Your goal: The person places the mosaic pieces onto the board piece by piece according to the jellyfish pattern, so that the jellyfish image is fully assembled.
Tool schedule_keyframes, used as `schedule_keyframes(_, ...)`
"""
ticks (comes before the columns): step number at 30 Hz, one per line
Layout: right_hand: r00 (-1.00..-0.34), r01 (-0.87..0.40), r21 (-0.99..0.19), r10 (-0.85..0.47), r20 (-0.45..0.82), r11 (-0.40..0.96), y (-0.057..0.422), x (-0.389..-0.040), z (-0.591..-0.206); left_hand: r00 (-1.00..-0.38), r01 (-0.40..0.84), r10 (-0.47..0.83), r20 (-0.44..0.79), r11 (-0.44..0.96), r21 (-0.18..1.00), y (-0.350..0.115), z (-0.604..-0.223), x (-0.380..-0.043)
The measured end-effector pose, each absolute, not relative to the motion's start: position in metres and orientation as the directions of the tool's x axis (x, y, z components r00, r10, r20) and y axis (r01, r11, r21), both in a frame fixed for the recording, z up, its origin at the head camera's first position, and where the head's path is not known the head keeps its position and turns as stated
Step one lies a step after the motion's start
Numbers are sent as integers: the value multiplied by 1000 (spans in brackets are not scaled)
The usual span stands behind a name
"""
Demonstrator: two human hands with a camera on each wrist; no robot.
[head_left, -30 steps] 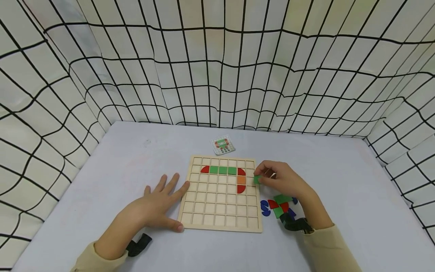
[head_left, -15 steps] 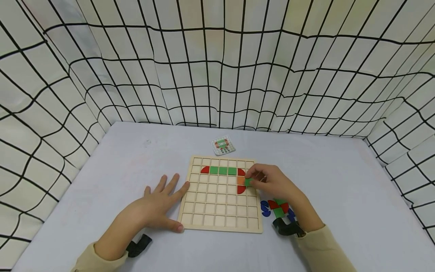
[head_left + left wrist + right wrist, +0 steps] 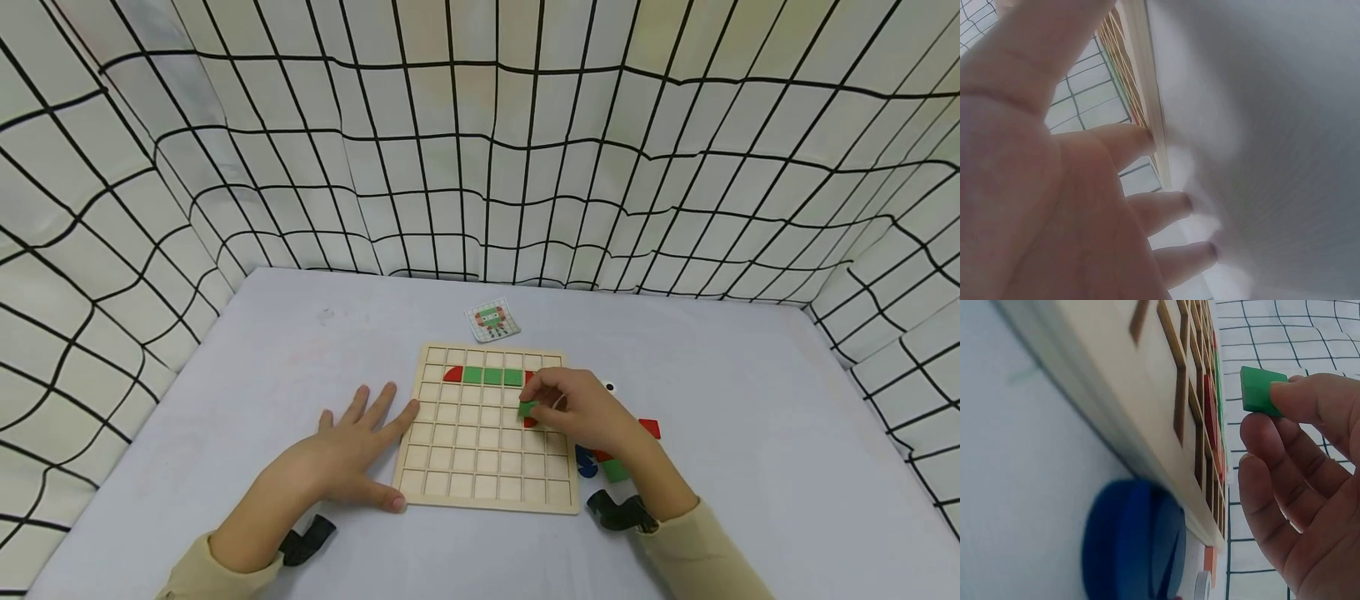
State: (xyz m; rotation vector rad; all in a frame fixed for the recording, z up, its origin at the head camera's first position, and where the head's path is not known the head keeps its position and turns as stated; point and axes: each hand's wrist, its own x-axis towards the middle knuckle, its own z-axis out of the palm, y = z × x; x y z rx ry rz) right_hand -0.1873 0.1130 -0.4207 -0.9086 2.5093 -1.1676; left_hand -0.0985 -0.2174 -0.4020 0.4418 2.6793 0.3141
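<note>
A wooden grid board lies on the white table. My right hand is over its right half, pinching a green square tile between thumb and fingers. In the right wrist view, that tile is held up above the grid. Along an upper row sit a red rounded piece and three green squares. Just the edges of more red pieces show beside my right fingers; the hand hides the orange square. My left hand rests with spread fingers by the board's left side, index fingertip and thumb at its edge.
A small printed picture card lies behind the board. To its right are blue pieces, a green tile, a red tile and a white disc with a black dot. Black netting surrounds the table.
My right hand has moved left from the board's right edge over the grid with the green tile, now covering the orange square. My left hand has stayed in place.
</note>
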Motion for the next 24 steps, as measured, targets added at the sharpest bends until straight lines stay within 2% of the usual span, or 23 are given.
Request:
schedule_keyframes(13, -783, -496, -667, -619, 67, 556, 99, -185, -421, -865, 257, 349, -361, 925, 280, -218, -403, -99)
schedule_keyframes(24, -798, -466, -655, -603, 21, 594, 98, -184, -420, -864, 256, 350, -363, 924, 283, -218, -402, -99)
